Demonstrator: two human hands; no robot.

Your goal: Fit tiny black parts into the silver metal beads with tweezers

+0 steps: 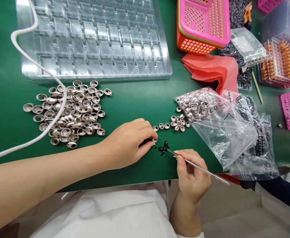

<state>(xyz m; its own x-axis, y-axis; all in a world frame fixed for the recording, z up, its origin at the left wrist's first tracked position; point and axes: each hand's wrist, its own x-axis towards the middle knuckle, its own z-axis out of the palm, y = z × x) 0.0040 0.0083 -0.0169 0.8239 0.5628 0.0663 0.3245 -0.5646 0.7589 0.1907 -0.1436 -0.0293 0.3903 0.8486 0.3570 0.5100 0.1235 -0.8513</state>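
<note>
left hand point(130, 142) pinches one small metal ring point(155, 139) on the green mat point(140, 102); right hand point(191, 172) grips tweezers point(197, 167), tips in the tiny black parts point(163, 148) just beside it — best to steady the ring flat, lift one black piece only

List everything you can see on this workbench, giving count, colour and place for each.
clear plastic compartment tray: one, transparent, top left
silver metal rings: large heap, left; few loose, centre
tiny black parts: small cluster, black, centre
clear plastic bags: several, right, one holding rings
pink perforated baskets: three, top and right
red cloth: one, right
white cable: one, left
metal tweezers: one, silver, right hand
left hand: pinching a ring
right hand: holding tweezers
</note>
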